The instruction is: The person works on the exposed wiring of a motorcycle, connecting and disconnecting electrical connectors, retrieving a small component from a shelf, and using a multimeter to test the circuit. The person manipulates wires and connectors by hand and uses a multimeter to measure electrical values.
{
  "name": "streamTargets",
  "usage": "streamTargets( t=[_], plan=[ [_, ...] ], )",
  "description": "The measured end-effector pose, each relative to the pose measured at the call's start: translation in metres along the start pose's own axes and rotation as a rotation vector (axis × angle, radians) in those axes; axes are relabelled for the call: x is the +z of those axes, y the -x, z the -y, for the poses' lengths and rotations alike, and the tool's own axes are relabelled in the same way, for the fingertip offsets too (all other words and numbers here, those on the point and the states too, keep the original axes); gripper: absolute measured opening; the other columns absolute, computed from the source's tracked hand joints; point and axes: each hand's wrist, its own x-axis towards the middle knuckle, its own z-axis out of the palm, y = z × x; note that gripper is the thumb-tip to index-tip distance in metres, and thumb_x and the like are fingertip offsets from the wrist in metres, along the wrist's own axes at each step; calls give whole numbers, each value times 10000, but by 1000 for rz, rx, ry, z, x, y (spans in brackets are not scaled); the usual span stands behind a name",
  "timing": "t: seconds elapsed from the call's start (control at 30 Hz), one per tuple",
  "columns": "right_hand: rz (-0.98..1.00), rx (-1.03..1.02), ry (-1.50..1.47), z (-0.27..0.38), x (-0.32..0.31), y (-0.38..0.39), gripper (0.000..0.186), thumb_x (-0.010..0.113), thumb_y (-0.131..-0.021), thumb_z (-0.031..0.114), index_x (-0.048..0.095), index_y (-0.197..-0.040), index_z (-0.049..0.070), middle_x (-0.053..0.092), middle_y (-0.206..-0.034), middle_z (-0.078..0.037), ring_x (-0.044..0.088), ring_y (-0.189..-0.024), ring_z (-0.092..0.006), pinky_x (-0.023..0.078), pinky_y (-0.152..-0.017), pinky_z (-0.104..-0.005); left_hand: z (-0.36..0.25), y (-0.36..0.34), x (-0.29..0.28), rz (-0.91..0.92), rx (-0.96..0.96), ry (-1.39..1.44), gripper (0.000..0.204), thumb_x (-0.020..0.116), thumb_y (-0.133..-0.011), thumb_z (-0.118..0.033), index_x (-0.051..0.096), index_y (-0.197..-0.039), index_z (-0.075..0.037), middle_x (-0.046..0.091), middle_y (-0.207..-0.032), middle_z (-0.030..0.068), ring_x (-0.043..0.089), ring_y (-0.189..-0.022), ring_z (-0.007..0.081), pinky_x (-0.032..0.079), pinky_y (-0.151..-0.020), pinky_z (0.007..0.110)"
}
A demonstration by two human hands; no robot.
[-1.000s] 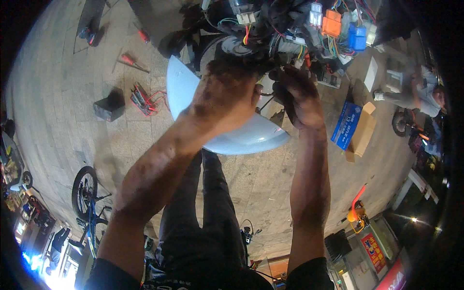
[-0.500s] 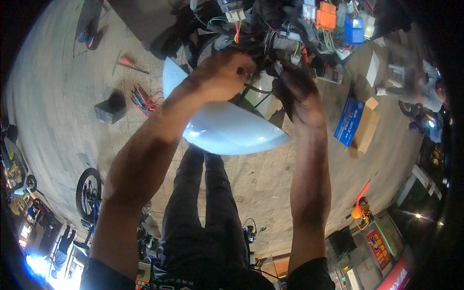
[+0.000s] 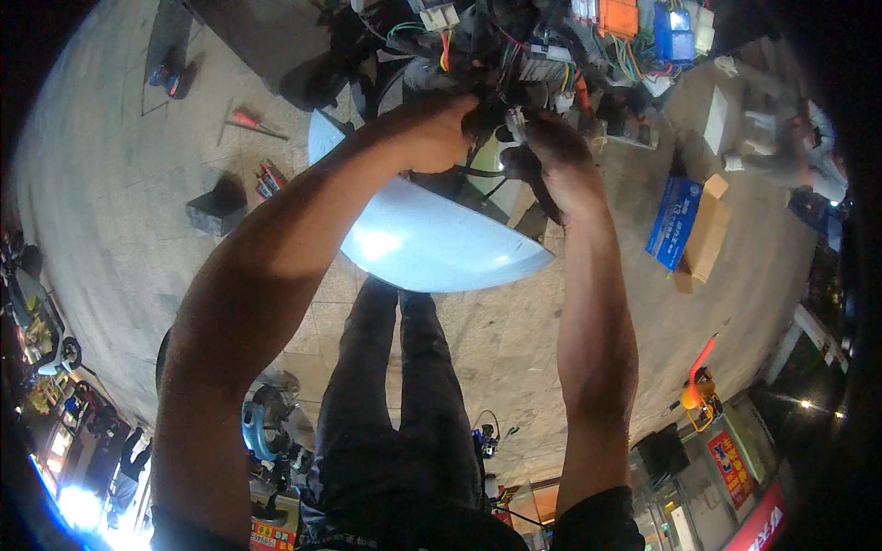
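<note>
My left hand (image 3: 443,136) is closed, its fingertips lost in the dark wiring, so what it grips cannot be made out. Close by on the right, my right hand (image 3: 559,158) pinches a pale wire connector (image 3: 516,126) between thumb and fingers. A black cable (image 3: 482,172) runs between the two hands. Beneath them curves a glossy light-blue body panel (image 3: 432,241) of what looks like a scooter. Above hang bundled wires with an orange connector (image 3: 617,16), a blue connector (image 3: 674,35) and a white connector (image 3: 439,16).
On the paved floor to the left lie a red-handled screwdriver (image 3: 246,119), a dark box (image 3: 217,209) and some red tools (image 3: 268,180). An opened blue carton (image 3: 684,225) lies to the right. Beyond it, a person (image 3: 799,138) is near the right rim.
My left hand has shifted slightly, its fingers now deeper in the dark wiring. The right hand has moved a little left, and the pale connector shows more clearly in it.
</note>
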Motion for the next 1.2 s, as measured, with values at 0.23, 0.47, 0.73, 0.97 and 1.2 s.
streamTargets(
  t=[0.23, 0.47, 0.73, 0.97, 1.2],
  plan=[
    [174, -56, 245, -13, 2, -11, 352, 563, -830, -21, 577, -1162, 96, 666, -1004, -63, 636, -884, -129, 506, -676, -254, 9, 6, -1, -46, 106, -66, 210, 576, -880, -192, 604, -1049, -70, 643, -984, 154, 617, -944, 321, 476, -804, 381],
    [321, -121, -23, -52, -15, -26, 313, 616, -844, 53, 563, -1151, 84, 635, -1074, -93, 627, -843, -193, 501, -662, -293, 18, 5, 1, -83, 151, -22, 162, 595, -869, -187, 629, -962, -59, 645, -885, 129, 625, -842, 271, 472, -744, 348],
    [237, -344, 256, -83, -36, -28, 287, 504, -877, 19, 579, -1154, 18, 648, -1017, -105, 630, -905, -212, 497, -824, -299, 17, 7, 1, -108, 198, -2, 170, 648, -830, -180, 631, -925, -39, 656, -872, 119, 635, -830, 243, 479, -738, 338],
    [300, -56, 130, -87, -49, -33, 739, 726, -712, 39, 396, -1372, 71, 567, -1194, -171, 589, -1022, -272, 486, -838, -383, 13, 7, 5, -133, 153, 53, 211, 667, -817, -196, 649, -967, -48, 673, -949, 123, 649, -893, 253, 494, -776, 343],
    [334, -174, 240, -101, -55, -36, 764, 731, -758, 144, 333, -1407, 69, 530, -1246, -199, 548, -1103, -311, 462, -901, -414, 13, 4, 6, -135, 160, 31, 249, 692, -800, -236, 657, -959, -47, 670, -908, 127, 648, -850, 255, 495, -751, 349]
  ],
)
